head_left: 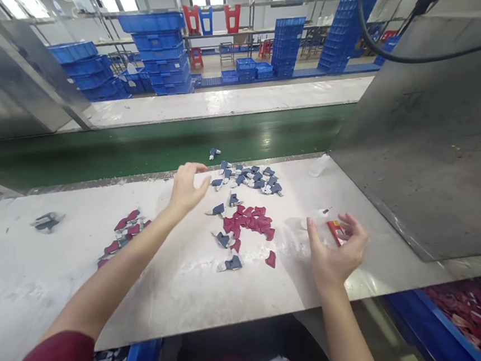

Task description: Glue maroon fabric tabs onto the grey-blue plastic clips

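We hold our left hand [187, 189] spread, just left of a blue-and-white piece [215, 183]; our right hand [338, 257], also spread, is farther.

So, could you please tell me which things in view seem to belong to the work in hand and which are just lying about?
Likely part of the work:
- blue-grey pieces near the left hand
- loose maroon pieces

Probably just lying about:
- red packet by the right hand
- stacked blue crates beyond
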`<state>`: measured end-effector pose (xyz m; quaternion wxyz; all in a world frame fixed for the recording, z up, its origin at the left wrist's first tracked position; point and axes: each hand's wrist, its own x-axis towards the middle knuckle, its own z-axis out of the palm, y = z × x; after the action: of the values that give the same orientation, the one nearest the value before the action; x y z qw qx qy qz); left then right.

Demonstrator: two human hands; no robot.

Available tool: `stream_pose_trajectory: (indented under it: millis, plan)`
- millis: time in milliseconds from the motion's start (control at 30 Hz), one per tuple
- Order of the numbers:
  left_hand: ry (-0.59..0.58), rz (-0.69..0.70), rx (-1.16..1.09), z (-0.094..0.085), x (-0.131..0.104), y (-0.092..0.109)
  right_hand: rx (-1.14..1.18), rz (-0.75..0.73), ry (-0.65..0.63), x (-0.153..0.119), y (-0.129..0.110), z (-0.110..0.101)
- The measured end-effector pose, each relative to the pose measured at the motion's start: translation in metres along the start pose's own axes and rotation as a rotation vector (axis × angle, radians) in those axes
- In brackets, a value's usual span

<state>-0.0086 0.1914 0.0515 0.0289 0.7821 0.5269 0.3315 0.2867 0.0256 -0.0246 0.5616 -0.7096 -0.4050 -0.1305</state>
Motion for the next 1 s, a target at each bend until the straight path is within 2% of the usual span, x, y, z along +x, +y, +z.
stream_pose_trajectory:
  millis: [33, 67, 133, 200, 300, 433, 533, 667, 767, 867, 1000]
  plan:
    - [-0.029, -0.115, 0.065, 0.008, 0.022, -0.012, -0.013, -0.142, 0.037, -0.005, -0.006, -0.001]
    - [-0.074, -0.239, 0.127, 0.016, 0.041, -0.023, -0.004, -0.271, 0.005, -0.009, -0.011, -0.001]
    - [-0.113, -0.331, 0.166, 0.031, 0.071, -0.042, 0.039, -0.412, -0.225, -0.018, -0.021, 0.003]
    - [-0.142, -0.395, 0.197, 0.045, 0.088, -0.055, 0.040, -0.405, -0.461, -0.024, -0.027, 0.011]
    - [-0.178, -0.450, 0.238, 0.064, 0.101, -0.066, -0.006, -0.321, -0.631, -0.029, -0.026, 0.024]
    - [-0.190, -0.490, 0.254, 0.080, 0.106, -0.072, 0.026, -0.308, -0.704, -0.032, -0.018, 0.032]
    - [-0.177, -0.492, 0.226, 0.081, 0.104, -0.073, 0.064, -0.289, -0.681, -0.032, -0.016, 0.032]
    - [-0.203, -0.402, 0.144, 0.076, 0.089, -0.064, 0.137, -0.226, -0.625, -0.031, -0.020, 0.028]
    - [-0.235, -0.304, 0.080, 0.066, 0.062, -0.046, 0.223, -0.179, -0.627, -0.028, -0.025, 0.020]
    - [-0.262, -0.221, 0.022, 0.044, 0.021, -0.022, 0.291, -0.093, -0.628, -0.027, -0.032, 0.008]
    - [-0.289, -0.087, -0.043, 0.004, -0.047, 0.002, 0.370, 0.227, -0.635, -0.035, -0.041, -0.007]
